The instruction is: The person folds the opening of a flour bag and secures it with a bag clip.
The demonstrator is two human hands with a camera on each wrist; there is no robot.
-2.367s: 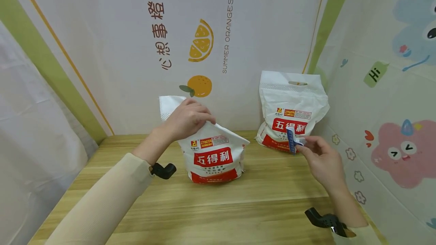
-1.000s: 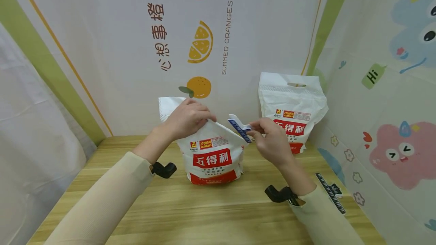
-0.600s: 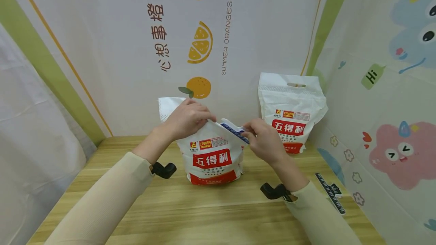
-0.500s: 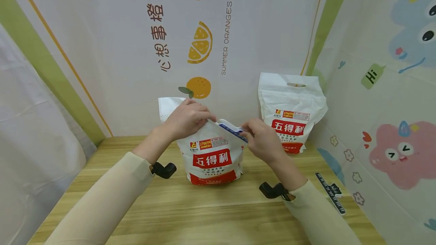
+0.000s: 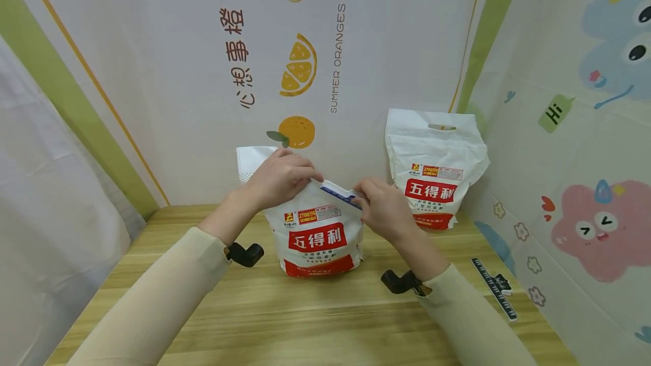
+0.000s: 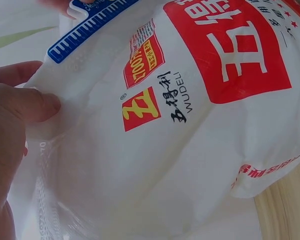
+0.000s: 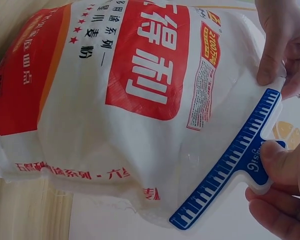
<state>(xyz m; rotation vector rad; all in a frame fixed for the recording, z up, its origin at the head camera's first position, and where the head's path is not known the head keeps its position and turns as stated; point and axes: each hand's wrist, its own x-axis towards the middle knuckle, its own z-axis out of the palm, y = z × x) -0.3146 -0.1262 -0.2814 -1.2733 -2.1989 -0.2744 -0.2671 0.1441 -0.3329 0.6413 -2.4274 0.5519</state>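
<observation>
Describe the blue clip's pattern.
White piano-key markings on the blue bag clip, clearest in right wrist view.

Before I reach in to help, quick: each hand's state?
Left hand: closed, pinching the nearer white bag near its top edge.
Right hand: closed, pinching the blue clip by its tab.

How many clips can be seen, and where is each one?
2. A blue clip is at the top edge of the nearer bag, pinched by the right hand; a black clip lies on the table, at right. Others may be hidden.
</observation>
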